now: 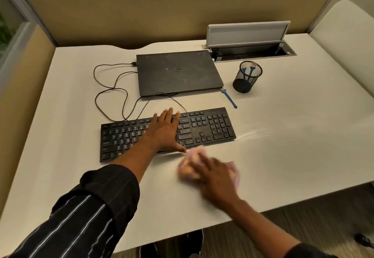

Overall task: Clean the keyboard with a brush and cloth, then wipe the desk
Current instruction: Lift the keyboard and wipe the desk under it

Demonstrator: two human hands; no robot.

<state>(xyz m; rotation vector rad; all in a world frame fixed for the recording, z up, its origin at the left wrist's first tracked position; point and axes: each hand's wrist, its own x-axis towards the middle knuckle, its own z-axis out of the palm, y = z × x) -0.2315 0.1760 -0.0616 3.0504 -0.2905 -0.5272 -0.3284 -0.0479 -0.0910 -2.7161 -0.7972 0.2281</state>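
A black keyboard (204, 128) lies across the middle of the white desk (293, 136). My left hand (165, 131) rests flat on its keys with straight fingers. Just in front of the keyboard, my right hand (214, 178) presses a pink and yellow cloth (189, 167) onto the desk; hand and cloth are motion-blurred. A small blue brush (229, 98) lies on the desk behind the keyboard's right end.
A shut black laptop (178, 72) sits behind the keyboard, its cable (109, 91) looped to the left. A black mesh cup (247, 76) with blue tools stands right of the laptop. An open cable hatch (251, 41) is at the back. Partition walls surround the desk.
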